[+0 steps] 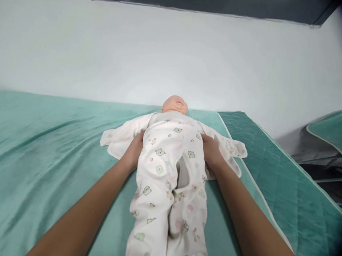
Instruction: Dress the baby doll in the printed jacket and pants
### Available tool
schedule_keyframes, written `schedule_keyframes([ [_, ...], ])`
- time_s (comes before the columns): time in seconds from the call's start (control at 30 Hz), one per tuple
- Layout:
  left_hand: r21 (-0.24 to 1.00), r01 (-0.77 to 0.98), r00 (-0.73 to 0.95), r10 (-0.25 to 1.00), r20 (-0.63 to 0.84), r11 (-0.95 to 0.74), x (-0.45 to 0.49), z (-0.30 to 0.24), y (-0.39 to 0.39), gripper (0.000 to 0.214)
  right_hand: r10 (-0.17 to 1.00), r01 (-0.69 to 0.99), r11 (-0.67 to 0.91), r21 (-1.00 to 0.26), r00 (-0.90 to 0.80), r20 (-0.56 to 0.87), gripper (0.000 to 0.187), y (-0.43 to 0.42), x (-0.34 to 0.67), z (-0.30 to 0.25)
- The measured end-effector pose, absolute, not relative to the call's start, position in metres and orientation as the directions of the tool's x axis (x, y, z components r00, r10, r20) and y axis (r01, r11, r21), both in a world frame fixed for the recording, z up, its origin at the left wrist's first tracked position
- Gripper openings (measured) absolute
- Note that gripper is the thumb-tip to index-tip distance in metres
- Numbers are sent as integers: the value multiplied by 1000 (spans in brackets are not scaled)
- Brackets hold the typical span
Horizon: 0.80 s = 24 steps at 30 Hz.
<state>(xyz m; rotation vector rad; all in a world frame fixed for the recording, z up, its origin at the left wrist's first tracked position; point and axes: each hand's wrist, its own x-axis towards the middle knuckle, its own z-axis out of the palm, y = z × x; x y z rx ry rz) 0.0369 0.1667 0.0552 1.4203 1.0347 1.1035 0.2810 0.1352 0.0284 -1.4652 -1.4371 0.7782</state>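
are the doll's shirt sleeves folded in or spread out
Spread out: both shirt sleeves reach outward, one to each side of the doll.

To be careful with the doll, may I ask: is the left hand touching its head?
Apart: the head view shows the left hand beside the pants, with the shirt between it and the doll's head.

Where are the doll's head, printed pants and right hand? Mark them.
Doll's head point(174, 105): head view, near its middle.
Printed pants point(163, 181): head view, front of one leg.
Right hand point(212, 151): head view, back of the hand.
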Motion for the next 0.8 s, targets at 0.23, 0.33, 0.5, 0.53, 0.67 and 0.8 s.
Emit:
schedule_keyframes([
  [0.23,949,240,-72,971,228,-205,25,49,164,30,895,584,148,-798,264,359,25,128,277,32],
  [0.33,894,303,-63,929,365,-330,24,50,171,26,812,646,228,-728,286,509,21,127,272,39],
  [0.5,795,218,286,816,502,-566,23,54,187,22,868,445,381,-811,130,479,10,139,268,44],
  [0.53,816,169,325,813,484,-553,23,54,189,23,874,423,388,-819,115,473,11,142,268,44],
  [0.67,886,119,295,868,400,-448,27,54,196,24,895,383,379,-842,78,439,15,152,268,42],
  [0.8,908,145,160,915,370,-392,34,54,213,20,874,440,420,-793,38,484,14,164,267,41],
])
